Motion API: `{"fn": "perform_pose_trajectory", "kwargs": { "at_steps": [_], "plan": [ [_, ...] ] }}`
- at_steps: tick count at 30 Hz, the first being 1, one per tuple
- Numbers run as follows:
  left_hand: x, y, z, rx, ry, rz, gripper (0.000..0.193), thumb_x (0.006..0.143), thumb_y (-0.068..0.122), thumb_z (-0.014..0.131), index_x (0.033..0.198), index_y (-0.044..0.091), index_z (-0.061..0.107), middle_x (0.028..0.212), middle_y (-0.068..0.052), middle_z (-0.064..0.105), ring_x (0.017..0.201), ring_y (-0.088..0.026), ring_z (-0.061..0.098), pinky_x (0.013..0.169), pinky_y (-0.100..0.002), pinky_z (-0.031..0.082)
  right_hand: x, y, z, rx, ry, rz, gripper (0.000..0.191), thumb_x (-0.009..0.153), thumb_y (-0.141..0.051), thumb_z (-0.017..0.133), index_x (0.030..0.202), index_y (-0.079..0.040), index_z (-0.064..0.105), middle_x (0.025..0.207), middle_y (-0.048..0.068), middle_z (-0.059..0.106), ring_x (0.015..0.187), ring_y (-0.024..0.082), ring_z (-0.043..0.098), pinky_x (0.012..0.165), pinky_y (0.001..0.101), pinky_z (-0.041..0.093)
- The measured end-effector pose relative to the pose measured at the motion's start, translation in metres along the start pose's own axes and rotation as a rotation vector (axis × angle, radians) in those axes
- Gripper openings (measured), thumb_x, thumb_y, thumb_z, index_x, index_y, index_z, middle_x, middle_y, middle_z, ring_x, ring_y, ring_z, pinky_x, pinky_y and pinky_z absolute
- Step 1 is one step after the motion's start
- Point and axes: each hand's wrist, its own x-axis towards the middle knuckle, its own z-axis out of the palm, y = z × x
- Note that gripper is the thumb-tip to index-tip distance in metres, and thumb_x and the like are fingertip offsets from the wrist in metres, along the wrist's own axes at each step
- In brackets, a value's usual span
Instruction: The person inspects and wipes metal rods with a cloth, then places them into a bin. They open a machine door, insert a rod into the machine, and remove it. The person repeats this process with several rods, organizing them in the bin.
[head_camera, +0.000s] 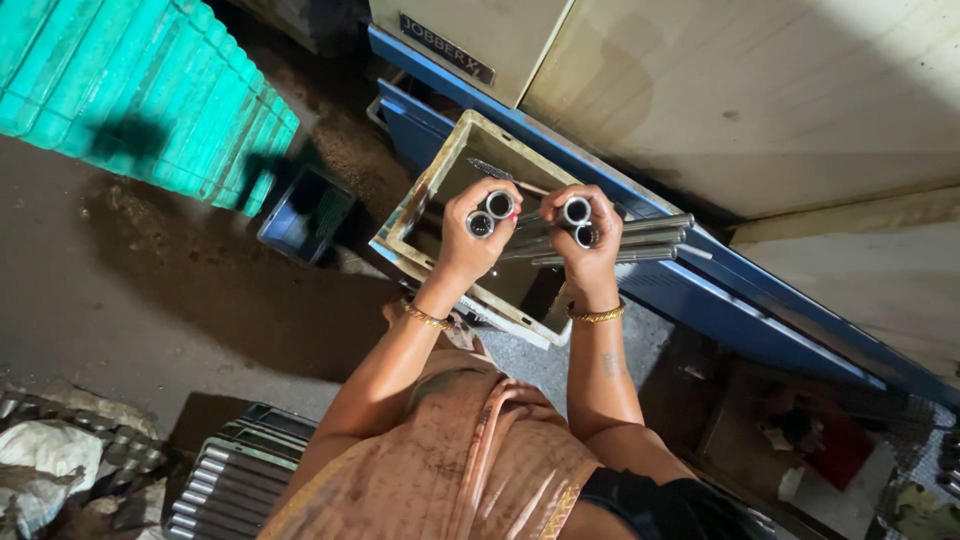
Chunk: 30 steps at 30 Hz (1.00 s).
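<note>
Dark, gritty workshop floor (150, 290) fills the left of the view, stained and strewn with dust. At the middle stands a worn rectangular tray (410, 215) with pale, chipped walls and a dark inside; it serves as the landmark. Directly over the tray, the left hand (470, 235) is closed around two metal tubes (490, 213), their open round ends facing up toward the camera. Just right of it, still above the tray's right part, the right hand (588, 240) is wrapped around two more tubes (577, 220), whose ends likewise face upward. Both wrists carry gold bangles. Behind the hands, a bundle of long grey rods (640, 240) lies across the tray's far right corner and runs rightward, partly hidden by the right hand's fingers.

Beyond the tray rises a beige machine cabinet (740, 90) with a blue base frame (760, 300) slanting down to the right. Left of the tray sits a small dark blue crate (305, 215), and further left a teal ribbed plastic bin (150, 90) casts shade on the floor. Below and left of the tray, near the person's elbow, a stack of grey metal tubes (225, 485) lies side by side. A crumpled white sack (45, 460) lies at the lower left corner, well apart from the tray.
</note>
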Motion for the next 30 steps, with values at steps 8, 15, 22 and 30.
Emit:
{"fn": "perform_pose_trajectory", "kwargs": {
  "at_steps": [8,15,22,30],
  "plan": [
    [-0.001,-0.004,0.009,0.082,-0.021,0.095,0.022,0.082,-0.010,0.066,0.101,0.000,0.064,0.095,-0.008,0.070,0.089,-0.017,0.071,0.083,-0.028,0.056,-0.004,0.011,0.000,-0.016,-0.045,0.030,0.037,0.076,0.018,0.055,0.107,-0.002,0.061,0.102,0.005,0.067,0.097,0.012,0.063,0.091,0.0260,0.053],
    [-0.002,-0.005,0.011,0.030,-0.020,0.029,0.023,0.080,-0.011,0.064,0.100,0.000,0.064,0.094,-0.009,0.070,0.086,-0.016,0.070,0.081,-0.028,0.056,-0.006,0.015,0.002,-0.041,-0.048,0.015,0.038,0.076,0.018,0.054,0.108,-0.002,0.061,0.101,0.004,0.066,0.096,0.012,0.063,0.090,0.0261,0.053],
    [-0.003,-0.010,0.009,0.009,-0.002,0.043,0.023,0.080,-0.011,0.063,0.100,0.000,0.064,0.093,-0.009,0.070,0.086,-0.016,0.071,0.081,-0.029,0.057,-0.004,0.016,0.005,-0.041,-0.058,0.020,0.036,0.078,0.018,0.054,0.107,-0.002,0.060,0.101,0.004,0.066,0.096,0.012,0.063,0.090,0.0259,0.053],
    [-0.008,0.009,-0.016,-0.011,0.191,0.026,0.024,0.080,-0.011,0.067,0.101,-0.001,0.065,0.098,-0.007,0.069,0.090,-0.015,0.067,0.083,-0.027,0.054,0.014,-0.010,0.049,-0.058,-0.152,0.040,0.037,0.077,0.020,0.052,0.107,-0.001,0.061,0.101,0.004,0.064,0.097,0.012,0.062,0.089,0.0256,0.052]
  ]
}}
